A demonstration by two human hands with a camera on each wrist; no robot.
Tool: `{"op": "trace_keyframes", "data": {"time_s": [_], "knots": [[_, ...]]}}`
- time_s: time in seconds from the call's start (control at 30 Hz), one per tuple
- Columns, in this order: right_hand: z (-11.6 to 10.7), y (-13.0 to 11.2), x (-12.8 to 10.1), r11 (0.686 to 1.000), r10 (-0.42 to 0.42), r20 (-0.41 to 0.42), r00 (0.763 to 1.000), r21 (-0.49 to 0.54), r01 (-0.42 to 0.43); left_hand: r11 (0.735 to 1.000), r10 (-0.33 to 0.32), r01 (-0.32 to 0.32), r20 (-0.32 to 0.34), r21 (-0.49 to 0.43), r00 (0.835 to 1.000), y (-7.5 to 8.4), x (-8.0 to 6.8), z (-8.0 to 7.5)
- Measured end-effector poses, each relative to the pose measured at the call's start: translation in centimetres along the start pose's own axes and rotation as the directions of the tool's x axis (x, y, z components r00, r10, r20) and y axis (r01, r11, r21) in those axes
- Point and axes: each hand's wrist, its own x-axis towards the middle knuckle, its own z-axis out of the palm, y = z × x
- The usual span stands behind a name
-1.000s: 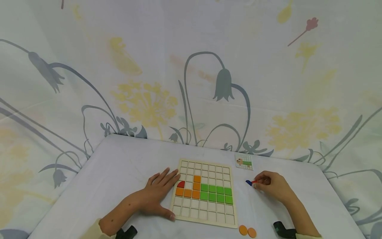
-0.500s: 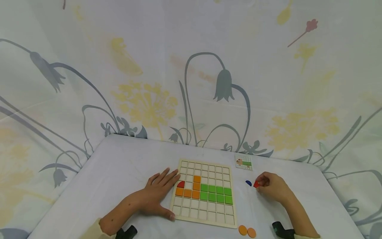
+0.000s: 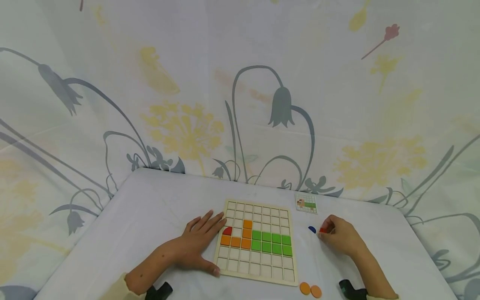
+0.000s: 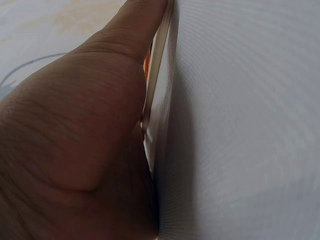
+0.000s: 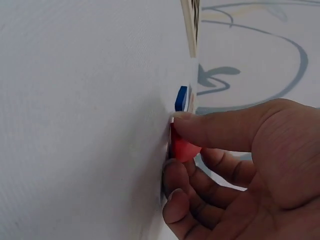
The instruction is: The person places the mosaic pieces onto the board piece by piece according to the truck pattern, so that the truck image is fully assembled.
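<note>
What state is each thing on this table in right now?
Board: flat on the table, partly filled with green, orange and one red tile.
Left hand: flat, fingers straight, resting against the board's left edge.
Right hand: pinching a red piece on the table.
Blue piece: loose, beside the red one.
Two orange discs: loose, side by side near the board's corner.
Card: lying flat, face up.

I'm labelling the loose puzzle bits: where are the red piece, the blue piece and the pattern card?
red piece (image 5: pixel 184 148), right wrist view, its visible face
blue piece (image 3: pixel 312 229), head view, its middle
pattern card (image 3: pixel 306 203), head view, its middle
</note>
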Motion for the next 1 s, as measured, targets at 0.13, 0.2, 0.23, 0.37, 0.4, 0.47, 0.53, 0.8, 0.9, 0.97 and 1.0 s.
{"op": "trace_keyframes", "data": {"time_s": [0.13, 0.2, 0.23, 0.37, 0.4, 0.47, 0.53, 0.8, 0.9, 0.97, 1.0], "knots": [[0.2, -0.8, -0.3, 0.999, -0.034, -0.029, 0.999, -0.002, 0.034, 1.000, -0.003, 0.003, 0.006, -0.004, 1.000, 0.0, 0.1, 0.0], [0.3, -1.6, -0.6, 0.998, -0.063, -0.050, 0.997, -0.003, 0.063, 1.000, -0.006, 0.006, 0.007, -0.007, 1.000, 0.0, 0.1, 0.1], [0.4, -2.0, -0.7, 0.997, -0.080, -0.061, 0.995, -0.002, 0.080, 1.000, -0.010, 0.010, 0.009, -0.004, 1.000, 0.0, 0.1, 0.1], [1.0, -3.9, -1.1, 0.987, -0.158, -0.086, 0.984, 0.023, 0.161, 1.000, -0.012, 0.012, 0.007, -0.004, 1.000, -0.1, 0.2, 0.1], [1.2, -4.5, -1.2, 0.983, -0.177, -0.087, 0.980, 0.033, 0.180, 1.000, -0.011, 0.011, 0.006, -0.004, 1.000, -0.1, 0.2, 0.1], [1.7, -5.6, -1.2, 0.975, -0.212, -0.082, 0.974, 0.050, 0.216, 1.000, -0.010, 0.010, 0.005, -0.004, 1.000, -0.1, 0.1, 0.1], [2.1, -6.7, -1.1, 0.967, -0.239, -0.075, 0.968, 0.066, 0.244, 1.000, -0.007, 0.007, 0.003, -0.005, 1.000, -0.1, 0.1, 0.1], [4.1, -10.5, -0.4, 0.926, -0.354, -0.055, 0.934, 0.119, 0.358, 1.000, -0.013, 0.013, 0.000, -0.015, 1.000, -0.1, 0.0, 0.2], [5.0, -11.3, 0.0, 0.906, -0.396, -0.059, 0.916, 0.135, 0.401, 1.000, -0.008, 0.008, -0.002, -0.011, 1.000, -0.2, 0.0, 0.2], [5.5, -11.9, 0.2, 0.894, -0.422, -0.062, 0.905, 0.141, 0.426, 1.000, -0.005, 0.005, -0.003, -0.008, 1.000, -0.1, 0.0, 0.2], [5.8, -12.2, 0.4, 0.890, -0.429, -0.064, 0.901, 0.143, 0.433, 1.000, -0.004, 0.004, -0.004, -0.009, 1.000, -0.1, 0.0, 0.2]]}}
